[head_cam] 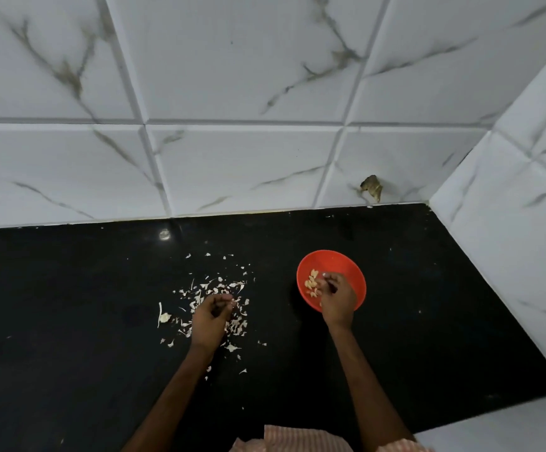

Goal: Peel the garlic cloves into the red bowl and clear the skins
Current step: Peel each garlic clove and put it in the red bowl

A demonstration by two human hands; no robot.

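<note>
Over red bowl (332,257), right hand (336,299) covers its near rim.

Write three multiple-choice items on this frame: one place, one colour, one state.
1. Where do the garlic skins lie relative to the red bowl?
A. inside it
B. on the counter to its left
C. on the counter to its right

2. What colour is the counter?
A. white
B. black
C. red

3. What state is the red bowl in?
A. upright, holding peeled cloves
B. overturned
C. upright, empty

Answers:
1 B: the skins lie scattered around the left hand, apart from the bowl.
2 B: the surface is glossy black below the white tiles.
3 A: pale cloves lie inside, beside the right hand.
</note>
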